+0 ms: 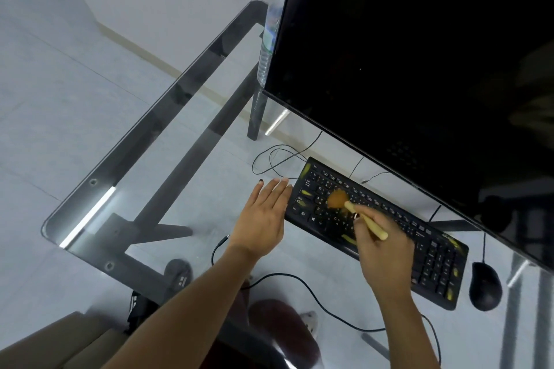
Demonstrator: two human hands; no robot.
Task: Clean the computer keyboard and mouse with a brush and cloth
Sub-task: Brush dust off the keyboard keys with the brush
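**A:** What does the head camera show on the glass desk [168, 159]?

**B:** One black keyboard [389, 237], lying on a slant near the desk's right part, just in front of one dark monitor [419, 54]. One black mouse [485, 286] sits just beside the keyboard's number-pad end, toward the desk's right edge.

**A:** And the hands?

**B:** Two. The right hand [385, 249] has its fingers curled round the pale wooden handle of one brush [353, 210]. The brush's orange-brown bristles press onto the keys at the keyboard's left part. The left hand [262, 216] lies with fingers straight and close together, palm down, on the glass just beside the keyboard's left end; its fingertips reach the keyboard's corner, though I cannot tell if they touch it.

**A:** Anything on the keyboard itself?

**B:** Yellow smears, several of them, along its left end, front edge and around the number pad. I cannot count them exactly.

**A:** A cloth?

**B:** I see none to point at.

**A:** What else?

**B:** One clear plastic water bottle [271, 30] stands at the desk's far edge, half hidden behind the monitor's left side. Thin black cables [278, 159] loop on the glass beyond the keyboard's left end, and another cable [314, 299] runs across the near part of the desk.
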